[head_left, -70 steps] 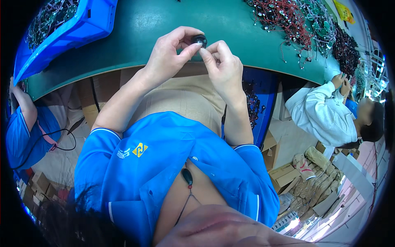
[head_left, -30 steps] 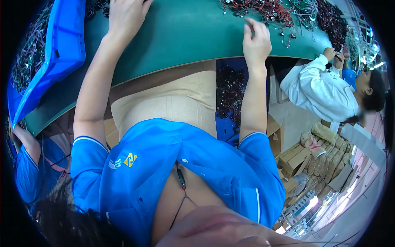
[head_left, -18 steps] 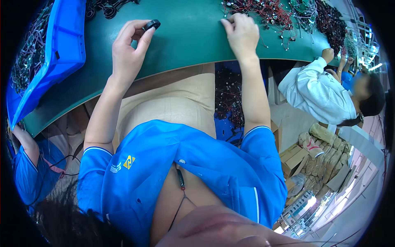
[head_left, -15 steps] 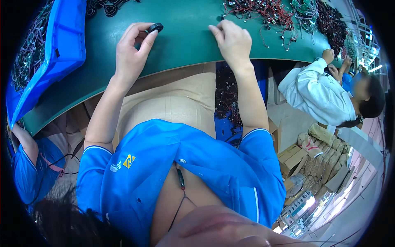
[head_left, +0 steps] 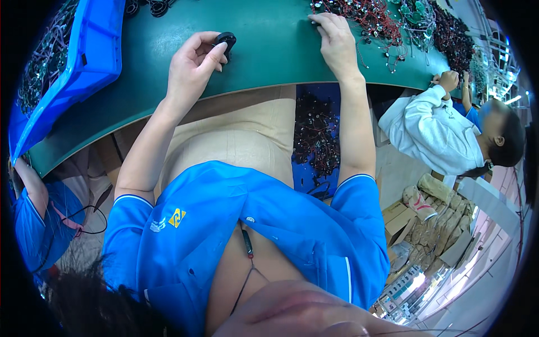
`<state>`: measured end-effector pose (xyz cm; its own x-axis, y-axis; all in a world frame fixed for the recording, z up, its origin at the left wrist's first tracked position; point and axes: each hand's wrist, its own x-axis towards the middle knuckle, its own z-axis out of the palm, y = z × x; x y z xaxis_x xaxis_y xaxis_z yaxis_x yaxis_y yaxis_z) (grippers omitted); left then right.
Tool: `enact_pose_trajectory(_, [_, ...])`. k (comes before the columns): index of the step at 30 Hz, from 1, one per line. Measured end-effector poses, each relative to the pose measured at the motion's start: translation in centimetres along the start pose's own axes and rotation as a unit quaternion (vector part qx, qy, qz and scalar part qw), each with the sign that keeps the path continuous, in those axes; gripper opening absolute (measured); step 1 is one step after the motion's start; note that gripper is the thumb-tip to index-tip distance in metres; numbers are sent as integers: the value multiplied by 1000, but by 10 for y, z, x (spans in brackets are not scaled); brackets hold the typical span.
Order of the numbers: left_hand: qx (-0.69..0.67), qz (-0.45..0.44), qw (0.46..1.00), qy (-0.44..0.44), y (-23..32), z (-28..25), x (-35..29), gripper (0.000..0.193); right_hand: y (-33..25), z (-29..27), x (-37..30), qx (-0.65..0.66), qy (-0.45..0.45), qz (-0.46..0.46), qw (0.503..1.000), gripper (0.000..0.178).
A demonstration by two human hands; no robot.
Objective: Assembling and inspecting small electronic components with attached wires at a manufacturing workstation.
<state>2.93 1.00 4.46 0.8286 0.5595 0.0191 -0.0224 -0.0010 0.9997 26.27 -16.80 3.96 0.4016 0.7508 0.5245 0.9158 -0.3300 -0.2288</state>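
My left hand [head_left: 196, 63] pinches a black rounded plastic part [head_left: 227, 40] between thumb and fingers, held over the green table [head_left: 264, 50]. To its right, my right hand [head_left: 338, 46] is over the table just below a heap of wires with red leads [head_left: 362, 17]. Its fingers bend together toward the left, and a tiny dark spot shows at their tips. What that spot is, I cannot make out. Several more black parts [head_left: 158, 7] lie at the table's far edge, ahead of my left hand.
A blue bin [head_left: 96, 42] of tangled wires stands at the left. Green-and-white wires [head_left: 416, 19] and dark wires [head_left: 452, 39] are heaped at the far right. Below the table edge, a blue container [head_left: 303, 174] holds dark parts. Co-workers sit at both sides; cardboard boxes [head_left: 396, 216] stand lower right.
My right hand has moved right, closer to the red wires. The left hand has shifted slightly right and turned the black part, so more of its face shows.
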Motion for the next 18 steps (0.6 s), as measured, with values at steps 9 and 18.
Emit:
enact_pose_trajectory(9, [-49, 11, 998, 32, -11, 0, -2, 19, 24, -7, -7, -126, -38, -48, 990, 29])
enact_pose_trajectory(18, [-57, 20, 997, 42, -18, 2, -1, 21, 41, 4, 8, -157, -22, -85, 984, 16])
